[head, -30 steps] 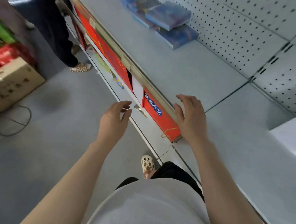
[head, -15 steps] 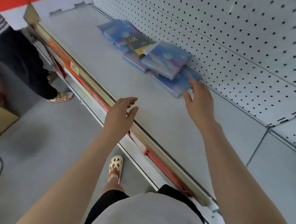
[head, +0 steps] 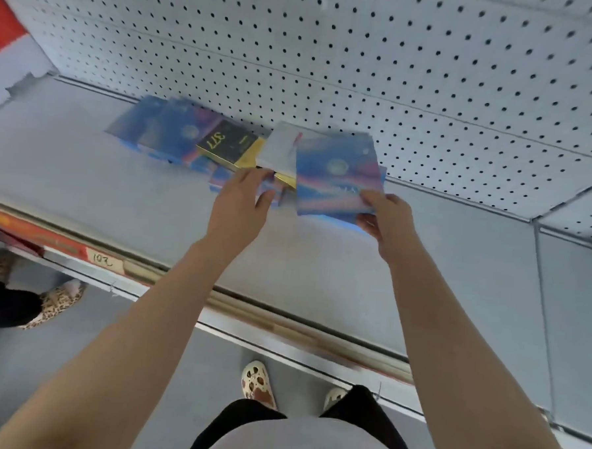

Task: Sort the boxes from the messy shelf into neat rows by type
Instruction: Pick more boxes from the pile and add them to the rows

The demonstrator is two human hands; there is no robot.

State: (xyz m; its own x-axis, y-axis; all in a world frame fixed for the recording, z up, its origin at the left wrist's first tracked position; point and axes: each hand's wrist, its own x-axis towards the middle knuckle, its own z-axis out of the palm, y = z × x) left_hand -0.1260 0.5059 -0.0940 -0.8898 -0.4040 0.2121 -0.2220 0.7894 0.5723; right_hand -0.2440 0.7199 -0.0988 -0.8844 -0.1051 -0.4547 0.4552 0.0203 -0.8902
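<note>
- At the far left edge of the frame, another person's foot in a spotted slipper [head: 61, 299] stands on the gray floor [head: 23, 364].
- A red strip with a small price tag [head: 102, 258] runs along the front edge of the shelf, at the left side.
- The gray shelf [head: 84, 179] goes across the middle of the frame, with a white wall full of little holes [head: 365, 56] behind it.
- A messy pile of blue boxes [head: 162, 131] lies at the back of the shelf, left of the middle. The picture is blurry here, so I cannot count them.
- A black and gold box [head: 225, 141] lies on top of that pile, just right of the blue ones.
- The left hand [head: 239, 200] reaches over the pile in the middle of the frame. Its fingers are bent a little and touch the boxes, but I cannot tell if it has hold of one.
- A big blue box [head: 336, 176] is tilted up, just right of the middle.
- The right hand [head: 385, 218] pinches the near right corner of that big blue box, thumb on top.
- At the bottom middle, the person's own feet wear cream shoes with holes [head: 257, 382].
</note>
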